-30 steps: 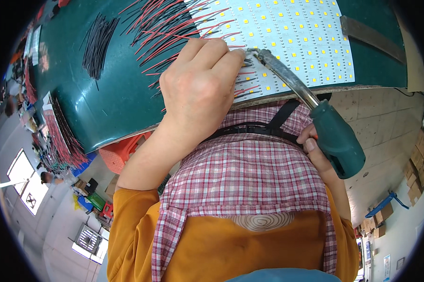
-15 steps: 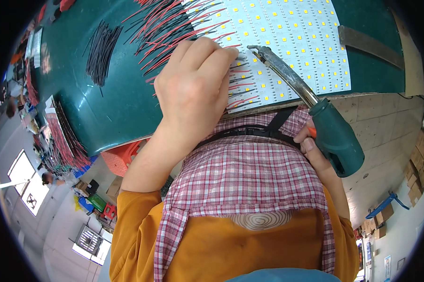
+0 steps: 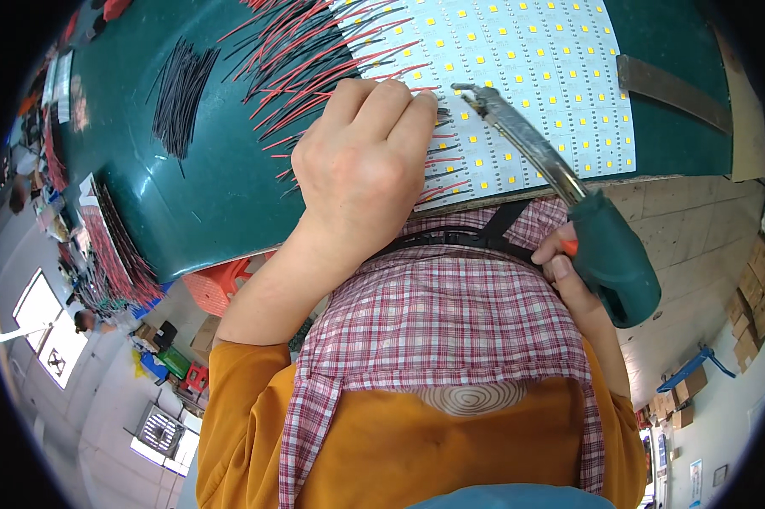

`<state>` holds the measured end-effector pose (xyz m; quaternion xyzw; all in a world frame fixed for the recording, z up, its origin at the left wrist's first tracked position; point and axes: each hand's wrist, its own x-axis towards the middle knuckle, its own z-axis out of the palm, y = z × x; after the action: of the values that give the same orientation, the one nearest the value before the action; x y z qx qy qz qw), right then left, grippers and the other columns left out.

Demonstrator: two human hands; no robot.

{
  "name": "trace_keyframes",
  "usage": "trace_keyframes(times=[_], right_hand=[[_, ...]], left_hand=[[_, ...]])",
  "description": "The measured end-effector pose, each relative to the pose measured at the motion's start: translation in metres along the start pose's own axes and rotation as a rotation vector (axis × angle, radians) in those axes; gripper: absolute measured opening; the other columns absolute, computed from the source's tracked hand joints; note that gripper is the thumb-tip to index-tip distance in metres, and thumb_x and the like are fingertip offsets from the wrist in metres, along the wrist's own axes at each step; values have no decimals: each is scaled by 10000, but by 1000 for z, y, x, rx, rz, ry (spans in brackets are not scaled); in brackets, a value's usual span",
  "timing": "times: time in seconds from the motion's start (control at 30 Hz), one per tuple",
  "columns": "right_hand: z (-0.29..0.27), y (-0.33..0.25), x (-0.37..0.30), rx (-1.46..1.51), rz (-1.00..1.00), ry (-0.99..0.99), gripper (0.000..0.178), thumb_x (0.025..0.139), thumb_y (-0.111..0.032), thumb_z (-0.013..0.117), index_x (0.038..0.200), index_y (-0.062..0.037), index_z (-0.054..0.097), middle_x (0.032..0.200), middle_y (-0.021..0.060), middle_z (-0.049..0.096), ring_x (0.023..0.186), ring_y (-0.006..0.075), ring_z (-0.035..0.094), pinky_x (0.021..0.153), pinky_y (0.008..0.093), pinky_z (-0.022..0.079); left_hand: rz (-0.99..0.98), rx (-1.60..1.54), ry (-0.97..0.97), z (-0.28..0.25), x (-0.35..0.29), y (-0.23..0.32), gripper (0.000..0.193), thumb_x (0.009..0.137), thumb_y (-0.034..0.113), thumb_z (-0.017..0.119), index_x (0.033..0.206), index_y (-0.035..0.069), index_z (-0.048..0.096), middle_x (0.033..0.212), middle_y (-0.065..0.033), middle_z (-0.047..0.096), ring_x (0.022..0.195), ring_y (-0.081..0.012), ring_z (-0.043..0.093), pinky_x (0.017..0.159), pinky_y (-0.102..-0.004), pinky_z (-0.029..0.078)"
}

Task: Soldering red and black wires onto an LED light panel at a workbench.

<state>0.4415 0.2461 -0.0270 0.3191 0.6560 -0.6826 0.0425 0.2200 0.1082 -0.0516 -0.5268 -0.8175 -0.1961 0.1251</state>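
Left hand point(image 3: 365, 153): fingers curled together at the left edge of the LED board; the back of the hand hides the thumb and whatever may be pinched, so its grip cannot be told.

Right hand point(image 3: 565, 270): closed on the soldering iron point(image 3: 617, 259), green-handled, partly hidden behind that handle. Metal shaft slants across the board's lower part; tip just right of the left fingertips, apart from them. Contact with the board cannot be told.

LED board point(image 3: 531, 89): white, rows of yellow LEDs, lying on the green workbench point(image 3: 209, 199) near its front edge. Red and black wires point(image 3: 293, 72) fan out along its left side; the left hand covers part of them.

Around: metal strip point(image 3: 675, 92), right of the board; bundle of black wires point(image 3: 181, 106), well left of the left hand; red and black wire bunch point(image 3: 120, 246) at the bench's left corner; red plastic stool point(image 3: 213, 287) below the bench edge; cardboard boxes point(image 3: 749, 310), far right.
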Motion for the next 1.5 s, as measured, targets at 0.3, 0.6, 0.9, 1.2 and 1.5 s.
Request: trace_keyframes(times=[0.3,0.6,0.9,1.2,1.5], right_hand=[[-2,-4,7,-303,-191,-62,81,851,-14,586,929,-16,608,819,56,657,803,166,617,745,300,489],[-4,-3,0,-201,12,-59,45,848,-18,587,871,-23,625,826,58,651,800,172,607,743,301,482],[1,-14,2,-135,24,-24,61,857,-19,579,887,-21,632,832,68,648,805,184,607,761,306,486],[7,-12,5,-126,-10,27,54,857,-17,595,860,-36,646,823,69,662,805,198,626,782,325,486],[3,-9,9,-373,-73,-39,58,836,-29,611,814,-66,650,792,47,674,782,206,629,867,327,433]], left_hand=[[15,4,10,1,-4,-1,242,620,76,628,859,70,660,798,-2,565,763,-165,578,531,-257,476],[-3,12,5,1,-5,1,248,619,74,624,865,72,656,810,0,566,763,-168,579,530,-255,477],[-33,-112,12,-5,-6,-5,237,639,54,633,874,65,666,799,-26,579,746,-191,578,572,-282,485],[-34,-96,54,-2,0,-10,237,634,45,638,865,66,682,745,-18,580,709,-187,577,573,-285,481],[-25,-62,54,-1,-2,-11,211,627,57,646,834,74,680,718,-7,564,703,-175,580,539,-277,474]])
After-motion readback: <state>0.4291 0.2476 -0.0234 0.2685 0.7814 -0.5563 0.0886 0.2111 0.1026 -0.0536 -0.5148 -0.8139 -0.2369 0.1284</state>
